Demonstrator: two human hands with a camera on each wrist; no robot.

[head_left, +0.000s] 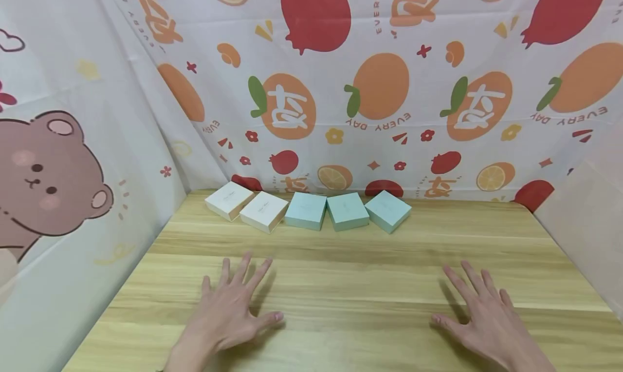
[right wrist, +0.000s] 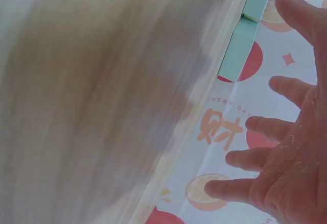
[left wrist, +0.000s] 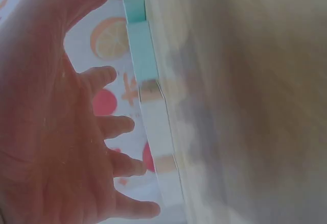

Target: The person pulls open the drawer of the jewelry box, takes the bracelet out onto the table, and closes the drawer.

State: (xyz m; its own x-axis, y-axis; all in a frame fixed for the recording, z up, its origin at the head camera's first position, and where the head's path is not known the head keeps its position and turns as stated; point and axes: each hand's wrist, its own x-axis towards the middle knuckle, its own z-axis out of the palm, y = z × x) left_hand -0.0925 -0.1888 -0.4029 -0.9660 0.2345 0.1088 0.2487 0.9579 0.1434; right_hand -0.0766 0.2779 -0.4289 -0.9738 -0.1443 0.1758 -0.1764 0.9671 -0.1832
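Spread wide, my left hand (head_left: 229, 307) hovers over the left part of the wooden table with nothing in it. My right hand (head_left: 486, 318) is likewise spread above the right part and holds nothing. Beyond both hands, small flat boxes stand in a row near the table's back edge. Two are white: the leftmost white box (head_left: 229, 200) and a second white box (head_left: 264, 211) beside it. Three are mint green: one green box (head_left: 305, 210), a middle green box (head_left: 348, 211) and a right green box (head_left: 388, 211). Both wrist views show straight fingers and bare palms.
The wooden table (head_left: 350, 285) has a light striped grain. Behind it hangs a white curtain (head_left: 331, 91) printed with fruit. A bear-printed cloth (head_left: 53, 172) closes the left side, and a pale panel (head_left: 584, 226) stands at the right.
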